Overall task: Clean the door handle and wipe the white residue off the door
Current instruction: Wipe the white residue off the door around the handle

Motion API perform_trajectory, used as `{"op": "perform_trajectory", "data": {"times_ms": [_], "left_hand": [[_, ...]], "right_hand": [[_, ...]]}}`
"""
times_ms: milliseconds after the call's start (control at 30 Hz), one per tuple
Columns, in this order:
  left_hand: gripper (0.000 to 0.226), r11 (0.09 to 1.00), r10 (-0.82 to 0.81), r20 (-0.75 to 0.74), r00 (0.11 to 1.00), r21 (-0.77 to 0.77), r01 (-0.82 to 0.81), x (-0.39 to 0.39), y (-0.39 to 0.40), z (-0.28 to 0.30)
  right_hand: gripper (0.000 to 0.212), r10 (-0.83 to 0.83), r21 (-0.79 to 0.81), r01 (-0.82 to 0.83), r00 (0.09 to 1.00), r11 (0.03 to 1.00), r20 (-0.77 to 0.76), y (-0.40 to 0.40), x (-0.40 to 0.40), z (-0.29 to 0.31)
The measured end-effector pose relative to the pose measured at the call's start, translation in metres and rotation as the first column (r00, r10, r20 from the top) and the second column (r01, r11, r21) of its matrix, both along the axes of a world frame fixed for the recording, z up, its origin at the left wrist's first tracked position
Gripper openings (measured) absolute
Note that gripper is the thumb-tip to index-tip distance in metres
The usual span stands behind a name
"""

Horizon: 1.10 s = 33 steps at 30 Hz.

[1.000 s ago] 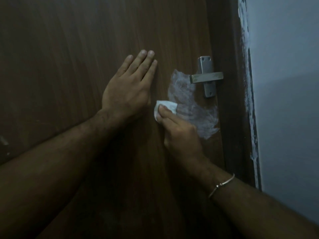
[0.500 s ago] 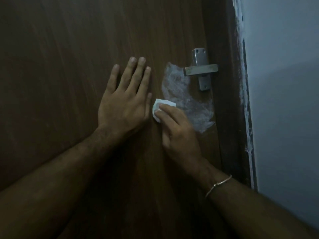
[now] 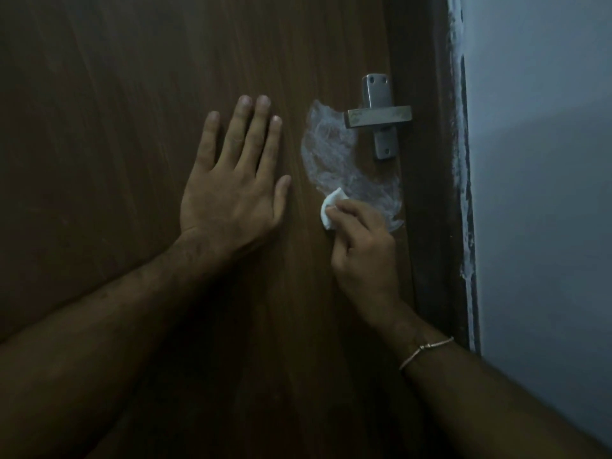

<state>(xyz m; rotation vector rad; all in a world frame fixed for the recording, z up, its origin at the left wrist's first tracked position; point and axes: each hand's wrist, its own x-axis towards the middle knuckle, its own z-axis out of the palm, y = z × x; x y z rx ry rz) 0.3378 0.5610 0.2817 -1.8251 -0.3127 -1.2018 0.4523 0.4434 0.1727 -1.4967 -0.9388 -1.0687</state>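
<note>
Pinching a small white pad (image 3: pixel 331 209) in curled fingers, the right hand (image 3: pixel 362 246) sets it at the lower left edge of the residue (image 3: pixel 334 150), probably to scrub. The left hand (image 3: pixel 231 193) lies flat and spread on the door (image 3: pixel 132 94), likely steadying it; the handle (image 3: pixel 377 116) sits just beyond the smear.

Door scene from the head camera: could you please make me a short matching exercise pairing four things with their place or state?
Things:
1. left hand
2. white pad
3. white residue
4. door handle

Places or states:
A. smeared on the door beside and below the lever
B. metal, lever level, near the door's edge
C. flat on the door, fingers straight
D. pinched in the right hand at the smear's lower edge

Pairs: 1-C, 2-D, 3-A, 4-B
</note>
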Motion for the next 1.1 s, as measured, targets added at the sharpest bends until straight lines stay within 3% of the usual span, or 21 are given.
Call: {"op": "perform_trajectory", "data": {"times_ms": [100,233,333,467,567,667,767,900,1000,1100], "left_hand": [[0.071,1.0,-0.011,0.002,1.0,0.003,0.011,0.001,0.001,0.0],[0.071,1.0,-0.022,-0.004,1.0,0.01,0.022,0.001,0.001,0.001],[0.071,0.999,-0.04,-0.003,0.999,0.014,0.04,0.0,0.001,0.0],[0.072,0.999,-0.049,-0.007,0.999,0.017,0.049,0.0,0.001,0.0],[0.072,0.998,-0.054,-0.01,0.998,0.019,0.054,0.001,0.001,0.0],[0.072,0.998,-0.065,0.001,0.998,0.013,0.065,0.001,0.001,0.0],[0.072,0.997,-0.068,-0.003,0.998,0.019,0.068,0.002,0.002,0.0],[0.073,0.997,-0.074,0.009,0.997,0.015,0.074,0.004,0.001,-0.004],[0.073,0.996,-0.086,0.015,0.996,0.011,0.086,0.006,0.0,-0.008],[0.073,0.996,-0.09,0.011,0.996,0.011,0.089,0.005,0.001,-0.009]], "right_hand": [[0.028,0.013,-0.071,-0.007,0.996,0.997,0.092,-0.001,-0.005,-0.001],[0.026,-0.007,-0.018,0.007,1.0,1.0,0.002,-0.005,0.0,0.011],[0.025,0.013,-0.082,-0.005,0.995,0.997,0.103,-0.003,-0.007,0.002],[0.025,-0.011,-0.035,0.01,1.0,0.999,-0.021,-0.011,0.001,-0.004],[0.025,0.009,-0.086,-0.003,0.997,0.996,0.072,-0.01,-0.003,-0.007],[0.025,-0.01,0.013,0.011,0.999,1.0,-0.032,-0.008,-0.001,-0.001],[0.024,0.004,-0.04,-0.002,0.999,0.999,0.048,-0.005,-0.004,-0.011],[0.025,-0.022,0.012,0.022,0.999,1.0,-0.042,-0.015,0.008,-0.023],[0.024,-0.023,-0.037,0.025,0.999,0.999,0.046,-0.018,0.015,-0.027],[0.025,-0.014,0.028,0.017,0.994,0.999,-0.11,-0.022,0.027,-0.027]]}}
